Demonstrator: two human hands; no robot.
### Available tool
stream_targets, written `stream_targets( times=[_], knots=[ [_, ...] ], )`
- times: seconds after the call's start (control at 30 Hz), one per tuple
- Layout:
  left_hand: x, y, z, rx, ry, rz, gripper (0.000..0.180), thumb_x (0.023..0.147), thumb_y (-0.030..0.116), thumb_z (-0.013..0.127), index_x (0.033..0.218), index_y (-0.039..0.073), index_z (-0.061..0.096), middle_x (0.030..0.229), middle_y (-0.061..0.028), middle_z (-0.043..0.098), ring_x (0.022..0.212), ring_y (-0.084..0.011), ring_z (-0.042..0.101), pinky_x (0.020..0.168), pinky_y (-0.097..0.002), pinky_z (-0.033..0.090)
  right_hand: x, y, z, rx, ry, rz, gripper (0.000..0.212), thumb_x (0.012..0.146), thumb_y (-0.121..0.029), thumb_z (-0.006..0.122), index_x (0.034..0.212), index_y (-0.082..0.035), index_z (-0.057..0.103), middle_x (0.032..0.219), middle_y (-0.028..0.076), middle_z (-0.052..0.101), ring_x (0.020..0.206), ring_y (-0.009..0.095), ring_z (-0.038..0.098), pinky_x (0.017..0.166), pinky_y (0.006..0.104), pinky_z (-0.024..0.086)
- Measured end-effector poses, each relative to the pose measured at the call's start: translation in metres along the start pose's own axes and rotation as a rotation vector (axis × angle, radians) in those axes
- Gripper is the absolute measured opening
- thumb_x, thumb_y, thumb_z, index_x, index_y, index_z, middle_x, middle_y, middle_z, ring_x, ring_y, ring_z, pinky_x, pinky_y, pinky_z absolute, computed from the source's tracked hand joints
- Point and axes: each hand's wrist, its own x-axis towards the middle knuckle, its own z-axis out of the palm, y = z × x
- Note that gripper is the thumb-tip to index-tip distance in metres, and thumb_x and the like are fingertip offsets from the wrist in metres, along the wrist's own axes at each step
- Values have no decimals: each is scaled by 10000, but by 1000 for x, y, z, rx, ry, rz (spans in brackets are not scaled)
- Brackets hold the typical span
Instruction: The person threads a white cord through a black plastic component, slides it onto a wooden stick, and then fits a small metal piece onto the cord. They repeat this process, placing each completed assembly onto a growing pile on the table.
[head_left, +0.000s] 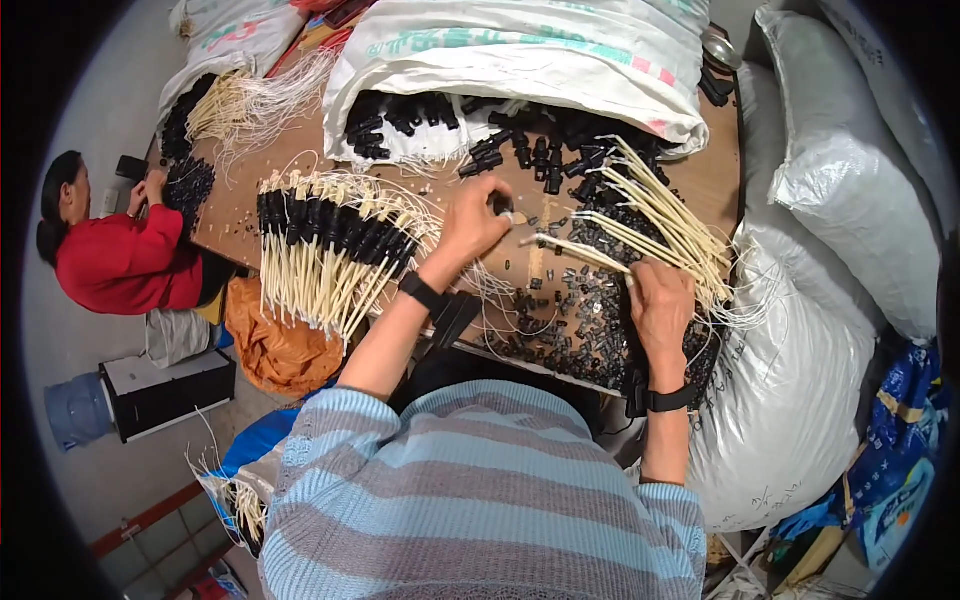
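My right hand (662, 300) is closed around the end of a cream sleeved wire (580, 250), whose free end points left across the table. More cream sleeved wires (670, 220) lie in a loose bundle just beyond that hand. Left of the wire's tip, my left hand (478, 218) has its thumb and fingers curled together in a pinch; whatever is between them is too small to make out. Small black parts (590, 325) are scattered on the table under and between my hands. To the left lies a row of cream wires fitted with black sockets (335, 225), side by side.
A large white woven sack (520, 50) lies across the far side, black sockets (540, 160) spilling from its mouth. Stuffed pale sacks (800, 400) crowd the table's right edge. At the far left a person in red (130, 250) works beside a black pile (190, 195).
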Motion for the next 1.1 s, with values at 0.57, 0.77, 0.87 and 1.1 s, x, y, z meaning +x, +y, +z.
stream_targets(
  times=[0.57,0.77,0.87,1.1],
  knots=[
    [-36,19,-31,-1030,-152,-494,356,819,-106,519,1142,-9,630,1030,-78,680,892,-121,677,654,-206,490,-5,-44,-1,422,-71,204,161,835,-90,660,977,-28,702,821,140,685,676,266,659,619,313,502],
    [-36,22,-32,-806,-200,-377,349,821,-71,555,1143,24,654,961,-62,698,822,-117,656,649,-230,482,-6,-45,-7,425,-103,134,156,820,-104,681,970,-76,713,816,108,685,696,280,665,590,330,505],
    [-34,21,-49,-370,-264,-64,384,778,-22,614,1146,66,677,946,-62,716,808,-151,651,734,-286,504,-10,-43,-4,413,-91,95,161,803,-109,691,962,-89,713,746,107,648,655,289,641,562,355,489],
    [-33,0,-48,-198,-471,446,462,702,31,647,1139,171,701,974,-97,705,805,-225,663,761,-339,529,-1,-37,-8,353,-374,-33,215,754,-51,696,966,-78,710,692,122,606,635,287,624,581,354,491]
  ],
)
